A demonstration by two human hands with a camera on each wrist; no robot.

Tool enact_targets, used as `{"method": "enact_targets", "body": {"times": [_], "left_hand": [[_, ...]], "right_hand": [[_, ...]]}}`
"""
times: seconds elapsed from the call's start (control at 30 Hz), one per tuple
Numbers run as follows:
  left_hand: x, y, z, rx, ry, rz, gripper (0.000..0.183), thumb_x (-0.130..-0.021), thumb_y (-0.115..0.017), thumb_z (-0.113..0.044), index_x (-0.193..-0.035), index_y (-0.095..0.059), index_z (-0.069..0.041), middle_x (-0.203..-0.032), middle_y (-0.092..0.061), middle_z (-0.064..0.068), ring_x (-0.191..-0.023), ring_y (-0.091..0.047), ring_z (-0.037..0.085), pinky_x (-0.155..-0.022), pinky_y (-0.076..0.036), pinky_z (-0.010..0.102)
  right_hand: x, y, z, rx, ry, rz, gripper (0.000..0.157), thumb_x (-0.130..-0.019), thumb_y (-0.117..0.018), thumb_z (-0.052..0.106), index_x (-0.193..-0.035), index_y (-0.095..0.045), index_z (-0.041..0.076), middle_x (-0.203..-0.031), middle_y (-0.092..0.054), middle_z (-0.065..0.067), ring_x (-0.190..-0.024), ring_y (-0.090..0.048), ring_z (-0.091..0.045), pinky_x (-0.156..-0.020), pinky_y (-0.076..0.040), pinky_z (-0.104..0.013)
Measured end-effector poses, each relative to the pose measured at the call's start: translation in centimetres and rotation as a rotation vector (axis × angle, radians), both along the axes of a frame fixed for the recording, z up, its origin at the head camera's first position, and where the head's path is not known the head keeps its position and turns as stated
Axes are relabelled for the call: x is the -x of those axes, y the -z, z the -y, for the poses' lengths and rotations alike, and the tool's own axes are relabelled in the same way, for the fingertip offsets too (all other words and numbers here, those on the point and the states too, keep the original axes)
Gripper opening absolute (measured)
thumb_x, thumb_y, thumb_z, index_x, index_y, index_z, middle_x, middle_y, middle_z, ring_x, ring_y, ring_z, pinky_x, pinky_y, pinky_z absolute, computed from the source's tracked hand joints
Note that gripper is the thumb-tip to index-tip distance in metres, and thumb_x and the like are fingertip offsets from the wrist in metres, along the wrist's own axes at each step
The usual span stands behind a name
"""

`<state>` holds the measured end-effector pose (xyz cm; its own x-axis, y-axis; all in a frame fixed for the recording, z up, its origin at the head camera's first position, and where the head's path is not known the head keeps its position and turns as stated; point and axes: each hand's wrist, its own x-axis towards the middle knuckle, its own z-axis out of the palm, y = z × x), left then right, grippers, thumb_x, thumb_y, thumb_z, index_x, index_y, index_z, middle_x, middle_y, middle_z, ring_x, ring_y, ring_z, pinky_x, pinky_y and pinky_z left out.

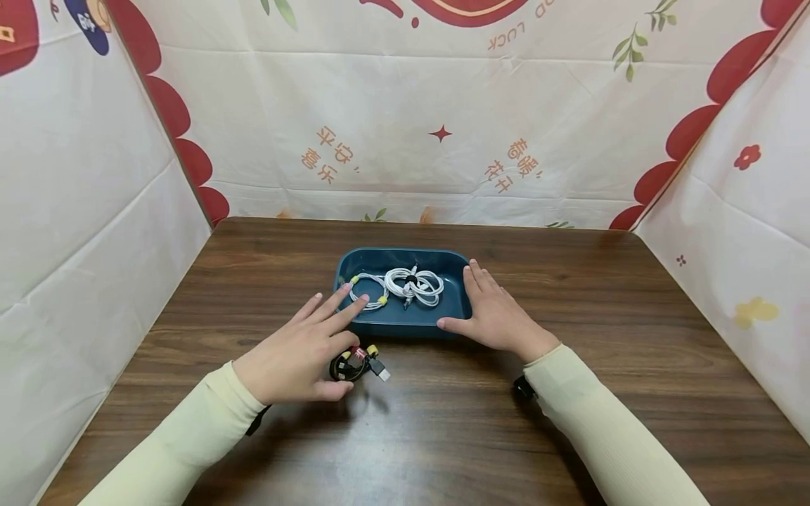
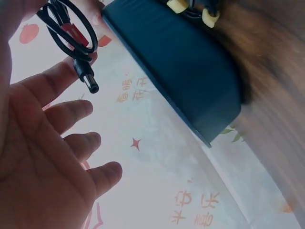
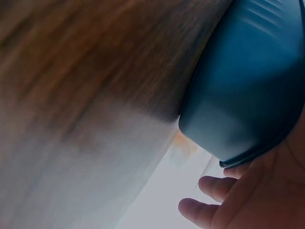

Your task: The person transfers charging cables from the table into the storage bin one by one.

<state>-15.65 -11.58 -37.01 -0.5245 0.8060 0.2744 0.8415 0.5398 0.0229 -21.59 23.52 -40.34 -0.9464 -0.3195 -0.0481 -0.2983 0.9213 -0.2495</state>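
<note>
My left hand (image 1: 300,358) pinches a coiled black USB cable (image 1: 342,370) between thumb and index finger, in front of the blue container. Its other fingers spread out straight, over the container's left end in the head view. A red label and barrel plug (image 2: 86,78) show on the cable in the left wrist view. My right hand (image 1: 500,315) rests against the right end of the blue container (image 1: 405,327), fingers straight along the side and thumb at the front rim. Inside lie a white cable coil with yellow ties (image 1: 383,301) and a thicker white cable bundle (image 1: 427,287).
The wooden table (image 1: 481,429) carries the container near its middle. A printed white cloth (image 1: 405,133) hangs behind it and along both sides. In the left wrist view, yellow ties on black cable (image 2: 209,18) show beside the container; whether they belong to the pinched cable is unclear.
</note>
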Motion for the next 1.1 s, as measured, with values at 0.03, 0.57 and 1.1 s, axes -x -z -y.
{"method": "enact_targets", "body": {"times": [0.03, 0.57, 1.1], "left_hand": [[0.1, -0.1, -0.1, 0.001, 0.000, 0.004, 0.040, -0.080, -0.074, -0.048, -0.101, -0.069, -0.015, -0.158, -0.033, 0.015, -0.150, -0.012, 0.036, -0.111, -0.025, 0.064], [0.7, -1.3, -1.7, -0.015, -0.021, -0.024, 0.038, -0.080, -0.075, -0.046, -0.103, -0.070, -0.017, -0.157, -0.035, 0.014, -0.148, -0.018, 0.038, -0.111, -0.026, 0.062], [1.2, -3.1, -2.3, 0.002, -0.123, 0.062, 0.037, -0.081, -0.075, -0.045, -0.102, -0.071, -0.015, -0.156, -0.036, 0.017, -0.148, -0.016, 0.040, -0.111, -0.024, 0.063]], "right_hand": [[0.0, 0.0, 0.0, 0.000, 0.000, -0.001, 0.125, -0.079, -0.044, 0.088, -0.157, -0.010, -0.003, -0.165, 0.000, -0.018, -0.150, -0.009, -0.040, -0.115, -0.020, -0.059], [0.0, 0.0, 0.0, 0.006, 0.002, 0.007, 0.123, -0.080, -0.046, 0.086, -0.157, -0.009, -0.003, -0.165, 0.000, -0.018, -0.150, -0.009, -0.038, -0.115, -0.020, -0.058], [0.2, -0.1, -0.1, 0.009, 0.004, 0.015, 0.120, -0.082, -0.050, 0.082, -0.157, -0.009, -0.003, -0.165, 0.000, -0.018, -0.150, -0.008, -0.037, -0.115, -0.021, -0.057]]}}
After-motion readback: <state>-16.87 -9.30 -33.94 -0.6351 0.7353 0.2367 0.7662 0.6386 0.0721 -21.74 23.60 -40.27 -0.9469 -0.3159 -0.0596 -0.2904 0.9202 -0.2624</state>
